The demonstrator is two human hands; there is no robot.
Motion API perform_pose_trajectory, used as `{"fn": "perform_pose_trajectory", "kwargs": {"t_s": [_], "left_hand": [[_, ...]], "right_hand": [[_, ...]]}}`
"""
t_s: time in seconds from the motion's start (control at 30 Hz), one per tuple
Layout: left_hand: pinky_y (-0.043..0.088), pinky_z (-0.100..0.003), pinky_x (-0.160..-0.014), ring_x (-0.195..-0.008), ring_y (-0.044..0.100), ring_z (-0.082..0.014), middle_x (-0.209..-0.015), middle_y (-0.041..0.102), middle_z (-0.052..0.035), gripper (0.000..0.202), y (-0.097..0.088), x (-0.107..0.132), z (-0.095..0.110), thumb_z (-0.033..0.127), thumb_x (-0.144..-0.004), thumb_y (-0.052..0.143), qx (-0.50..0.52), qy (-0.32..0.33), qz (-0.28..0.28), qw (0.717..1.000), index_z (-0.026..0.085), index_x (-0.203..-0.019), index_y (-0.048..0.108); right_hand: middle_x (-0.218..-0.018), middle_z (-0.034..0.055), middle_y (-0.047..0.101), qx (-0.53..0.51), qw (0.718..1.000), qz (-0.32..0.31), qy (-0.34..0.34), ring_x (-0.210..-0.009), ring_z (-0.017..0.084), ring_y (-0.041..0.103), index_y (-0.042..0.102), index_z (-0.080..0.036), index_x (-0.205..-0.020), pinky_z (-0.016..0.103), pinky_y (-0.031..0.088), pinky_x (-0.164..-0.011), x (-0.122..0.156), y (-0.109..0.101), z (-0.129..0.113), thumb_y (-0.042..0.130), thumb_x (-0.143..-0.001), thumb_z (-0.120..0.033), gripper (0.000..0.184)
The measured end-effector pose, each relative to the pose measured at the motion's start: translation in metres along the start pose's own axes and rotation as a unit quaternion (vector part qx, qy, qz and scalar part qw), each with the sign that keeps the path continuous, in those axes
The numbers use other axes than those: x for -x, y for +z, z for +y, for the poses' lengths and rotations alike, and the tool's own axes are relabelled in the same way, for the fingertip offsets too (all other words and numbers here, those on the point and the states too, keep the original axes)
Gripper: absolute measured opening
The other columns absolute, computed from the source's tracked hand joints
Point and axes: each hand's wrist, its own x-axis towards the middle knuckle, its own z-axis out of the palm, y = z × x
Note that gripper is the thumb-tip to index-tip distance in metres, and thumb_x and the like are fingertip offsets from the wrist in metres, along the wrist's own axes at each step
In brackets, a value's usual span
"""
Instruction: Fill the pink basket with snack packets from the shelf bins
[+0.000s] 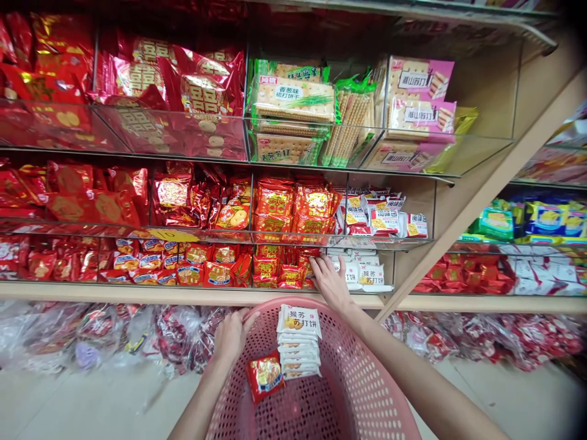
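Observation:
A pink perforated plastic basket (376,379) is in front of me, below the lowest shelf. My left hand (233,333) grips its left rim near the shelf edge. Inside the basket, a stack of white soda cracker packets (299,342) leans against the far wall, with one red snack packet (266,376) beside it. My right hand (332,284) reaches over the far rim into the lowest shelf, fingers spread. It is between red packets (293,276) on its left and white cracker packets (370,275) on its right; its fingertips partly hide what they touch.
Clear dividers and front panels split the shelves into bins. Above are green-wrapped crackers (293,101), pink-wrapped crackers (419,116) and red bags (202,85). A slanted wooden panel (486,177) stands at right. Plastic-wrapped goods (178,333) lie beneath the bottom shelf.

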Motion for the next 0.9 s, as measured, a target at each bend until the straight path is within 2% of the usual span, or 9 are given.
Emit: {"fn": "perform_pose_trajectory", "kwargs": {"t_s": [0.2,0.33,0.5,0.6,0.8,0.9], "left_hand": [[0.043,-0.03,-0.067,-0.089,0.068,-0.0286,-0.093,0.073,-0.0137,0.047,0.0,0.0,0.0,0.051,-0.093,0.031,-0.007,0.0,-0.003,1.0,0.021,-0.102,0.066],[0.042,-0.028,-0.067,-0.089,0.068,-0.0272,-0.093,0.073,-0.0125,0.045,0.001,0.001,-0.002,0.05,-0.093,0.032,0.008,-0.001,0.001,1.0,0.021,-0.102,0.067],[0.043,-0.027,-0.066,-0.089,0.068,-0.0263,-0.093,0.073,-0.0118,0.042,0.002,0.002,-0.003,0.048,-0.093,0.033,0.013,-0.003,0.006,1.0,0.023,-0.1,0.066],[0.043,-0.028,-0.066,-0.088,0.069,-0.0267,-0.093,0.073,-0.0119,0.044,0.001,0.002,-0.004,0.048,-0.094,0.032,0.013,-0.001,0.009,1.0,0.022,-0.101,0.066],[0.043,-0.029,-0.065,-0.087,0.069,-0.0285,-0.091,0.074,-0.0118,0.043,0.001,0.003,-0.006,0.048,-0.093,0.031,0.011,-0.006,0.004,1.0,0.023,-0.1,0.066],[0.044,-0.03,-0.066,-0.089,0.068,-0.0295,-0.092,0.074,-0.0111,0.039,0.003,0.0,-0.008,0.046,-0.093,0.034,0.011,-0.007,0.003,1.0,0.024,-0.101,0.066]], "right_hand": [[-0.117,0.0165,0.058,0.017,1.0,0.005,0.009,-0.12,0.027,0.042,0.041,-0.012,-0.134,0.055,0.014,-0.107,-0.002,-0.003,-0.002,0.034,-0.087,-0.008,0.048],[-0.11,0.0153,0.059,0.03,0.999,-0.002,0.013,-0.111,0.028,0.046,0.047,-0.012,-0.127,0.053,0.018,-0.105,-0.005,-0.005,-0.003,0.037,-0.086,-0.009,0.042],[-0.115,0.0142,0.058,0.016,1.0,0.006,0.013,-0.117,0.027,0.042,0.053,-0.016,-0.113,0.054,0.012,-0.107,-0.007,-0.009,-0.004,0.04,-0.086,-0.009,0.03],[-0.106,0.012,0.061,-0.002,1.0,-0.004,0.016,-0.115,0.027,0.044,0.053,-0.017,-0.107,0.055,0.009,-0.107,-0.008,-0.011,-0.003,0.042,-0.086,-0.01,0.025],[-0.1,0.0096,0.061,-0.024,0.999,-0.001,0.036,-0.101,0.025,0.049,0.048,-0.017,-0.118,0.051,0.018,-0.103,-0.015,-0.015,-0.003,0.046,-0.086,-0.014,0.031],[-0.099,0.0081,0.059,-0.031,0.999,0.015,0.041,-0.098,0.025,0.049,0.05,-0.018,-0.113,0.05,0.021,-0.1,-0.019,-0.017,0.0,0.047,-0.086,-0.016,0.027]]}}
